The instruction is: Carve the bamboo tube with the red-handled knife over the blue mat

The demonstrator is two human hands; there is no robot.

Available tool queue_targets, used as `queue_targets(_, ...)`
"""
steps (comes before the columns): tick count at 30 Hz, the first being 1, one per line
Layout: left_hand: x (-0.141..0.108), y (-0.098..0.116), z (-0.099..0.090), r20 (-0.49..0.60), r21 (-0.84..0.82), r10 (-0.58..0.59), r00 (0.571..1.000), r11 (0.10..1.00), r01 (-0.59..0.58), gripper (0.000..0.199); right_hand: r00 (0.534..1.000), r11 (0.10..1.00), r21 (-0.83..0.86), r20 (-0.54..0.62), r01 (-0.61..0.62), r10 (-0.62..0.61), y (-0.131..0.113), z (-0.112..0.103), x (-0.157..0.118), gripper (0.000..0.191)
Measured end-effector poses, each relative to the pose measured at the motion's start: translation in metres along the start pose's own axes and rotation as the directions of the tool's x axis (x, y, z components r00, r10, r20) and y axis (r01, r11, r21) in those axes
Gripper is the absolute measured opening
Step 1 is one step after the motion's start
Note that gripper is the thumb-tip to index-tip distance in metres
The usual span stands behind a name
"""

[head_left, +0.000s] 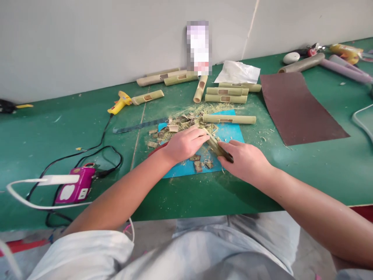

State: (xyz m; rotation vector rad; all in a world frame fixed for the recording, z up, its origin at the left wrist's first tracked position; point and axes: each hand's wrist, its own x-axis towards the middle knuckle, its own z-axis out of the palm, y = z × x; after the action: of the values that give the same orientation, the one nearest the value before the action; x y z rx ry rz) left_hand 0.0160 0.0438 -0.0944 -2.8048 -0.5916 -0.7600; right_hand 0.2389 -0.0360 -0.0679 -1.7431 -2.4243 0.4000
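Note:
A bamboo piece (215, 144) slants between my two hands, above a blue sheet (186, 170) strewn with shavings. The fingers of my left hand (186, 143) are closed round its upper end. My right hand (246, 160) grips its lower end, thumb below and fingers above, with a dark opening showing near the thumb. Just behind the hands, a bamboo tube (229, 119) with a cut slot lies across the sheet. Bamboo chips (174, 128) are heaped beyond my left hand.
Several slotted tubes (225, 98) lie at the back, near white paper (237, 72). A brown sheet (300, 109) is at the right. A yellow glue gun (120, 103) and a magenta power block (76, 186) with cables occupy the left.

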Motion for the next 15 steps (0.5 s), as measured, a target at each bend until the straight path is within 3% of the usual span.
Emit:
queue_targets(4,0.0006,0.0026,0.0035,-0.019,-0.041,-0.025,1.0,0.999,0.024,0.022,1.0,1.0,0.02,0.003,-0.002,0.002,-0.0001,0.0021,0.0015,0.029)
queue_targets(9,0.0,0.0071,0.0038,-0.005,-0.077,0.044,0.999,0.996,-0.044,0.021,1.0,0.999,0.042,-0.002,0.019,-0.019,0.0002,0.0041,0.0026,0.029)
queue_targets(15,0.0004,0.0012,0.0036,0.013,-0.106,-0.027,1.0,0.994,0.028,0.023,1.0,0.998,0.055,-0.016,0.019,-0.019,0.0019,0.005,0.0023,0.029)
